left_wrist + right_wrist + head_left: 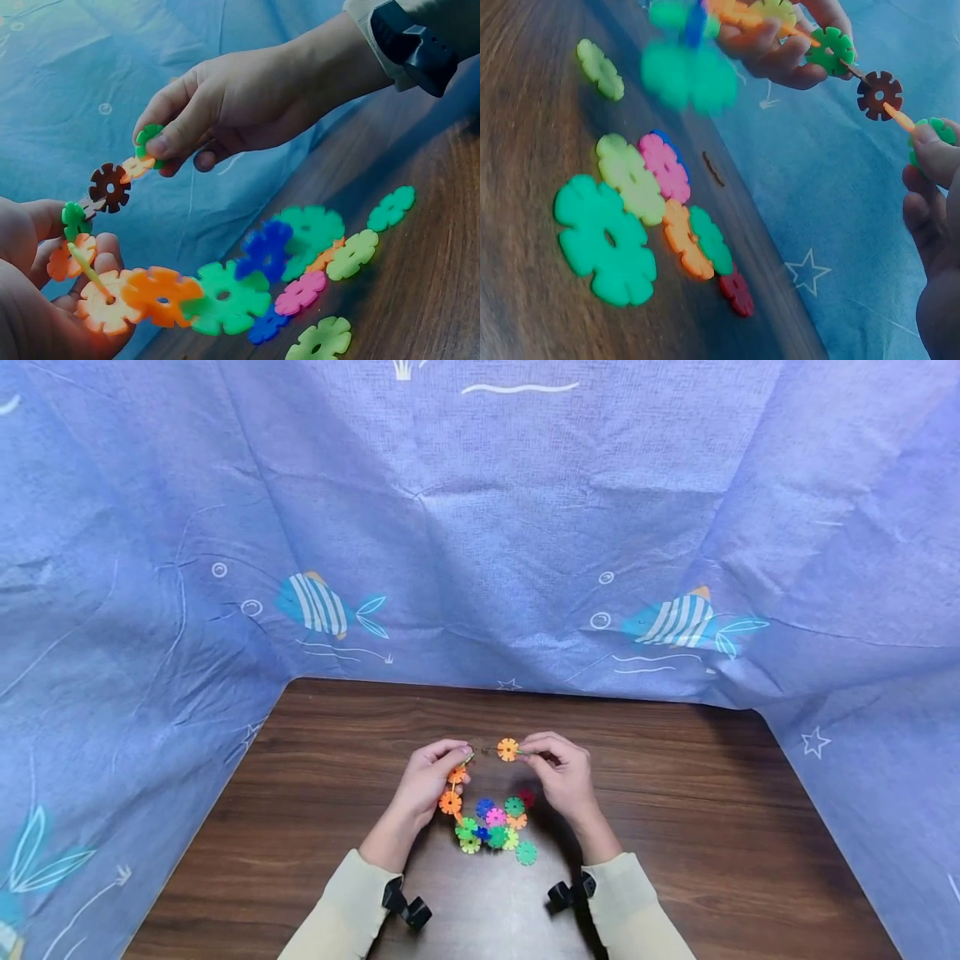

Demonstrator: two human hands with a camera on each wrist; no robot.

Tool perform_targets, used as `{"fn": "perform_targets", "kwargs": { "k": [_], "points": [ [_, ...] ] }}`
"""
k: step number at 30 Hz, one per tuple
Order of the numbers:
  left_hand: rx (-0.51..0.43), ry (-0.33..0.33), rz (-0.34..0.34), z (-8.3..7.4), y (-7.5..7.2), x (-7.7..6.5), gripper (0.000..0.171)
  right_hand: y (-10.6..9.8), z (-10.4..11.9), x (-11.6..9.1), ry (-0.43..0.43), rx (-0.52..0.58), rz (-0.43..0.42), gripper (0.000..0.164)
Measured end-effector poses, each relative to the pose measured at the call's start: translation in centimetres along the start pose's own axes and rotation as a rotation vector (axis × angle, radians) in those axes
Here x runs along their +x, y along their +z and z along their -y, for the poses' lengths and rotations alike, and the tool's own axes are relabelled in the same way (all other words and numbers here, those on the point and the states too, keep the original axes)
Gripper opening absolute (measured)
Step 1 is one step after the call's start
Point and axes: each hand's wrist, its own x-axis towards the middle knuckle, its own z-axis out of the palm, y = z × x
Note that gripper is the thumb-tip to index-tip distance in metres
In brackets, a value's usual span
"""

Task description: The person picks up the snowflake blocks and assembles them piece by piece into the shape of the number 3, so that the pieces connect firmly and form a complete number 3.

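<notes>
"Disc chain (450,797): where, and how held?"

"Between left grip (424,782), pinching it midway, and right grip (565,777), pinching the green end disc (145,140)."

"Risk?"

"Uneven pulling could pop it apart. Its tail (466,822) droops at the left grip's five o'clock; loose discs (527,858) on the desk (690,827) below might snag it."

Discs (496,817) crowd the middle; the table (712,827) has room rightward.

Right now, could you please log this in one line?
left hand: grips disc chain; right hand: pinches green disc; other discs: on table
</notes>
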Motion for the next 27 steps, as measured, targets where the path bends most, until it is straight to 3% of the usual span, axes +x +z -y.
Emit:
{"fn": "perform_targets", "kwargs": {
  "k": [6,9,12,15,18,23,27],
  "points": [
    [0.003,0.031,-0.032,-0.1,-0.2,0.1,0.029,-0.2,0.2,0.0,0.063,0.022,-0.003,0.013],
    [0.096,0.087,-0.040,-0.4,-0.5,0.1,0.024,-0.8,0.8,0.1,0.104,0.007,-0.026,0.016],
    [0.208,0.190,-0.028,-1.0,-0.7,0.0,0.018,-1.3,2.0,1.0,0.160,-0.005,-0.015,0.022],
    [0.353,0.337,-0.013,-1.9,-0.8,-0.3,0.013,-1.2,3.6,2.9,0.241,-0.039,0.084,0.025],
    [0.473,0.440,-0.006,-2.7,-1.0,-0.6,0.009,-0.4,4.8,5.3,0.284,-0.112,0.219,0.017],
    [0.535,0.471,-0.002,-3.3,-1.1,-0.8,0.005,1.2,5.9,8.3,0.323,-0.209,0.419,0.004],
    [0.613,0.508,-0.051,-3.4,-1.1,-0.9,0.006,2.0,6.3,9.2,0.350,-0.313,0.492,0.005]
  ]
}}
